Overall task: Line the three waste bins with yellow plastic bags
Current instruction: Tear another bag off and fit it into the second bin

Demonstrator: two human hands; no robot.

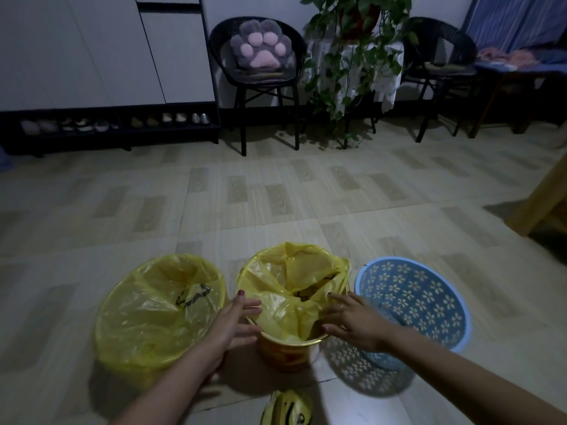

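Three bins stand in a row on the floor. The left bin is wrapped in a yellow bag folded over its rim. The middle orange bin has a yellow bag inside, its edge over the far rim and loose at the near rim. My left hand touches the bag at the bin's left rim with fingers spread. My right hand lies on the bag at the right rim, fingers spread. The blue flower-pattern bin on the right has no bag. A folded yellow bag lies on the floor near me.
Wood-pattern floor stretches ahead. At the back stand a shoe rack, a black chair with a paw cushion, a trailing plant and a second black chair. A wooden furniture leg is at the right.
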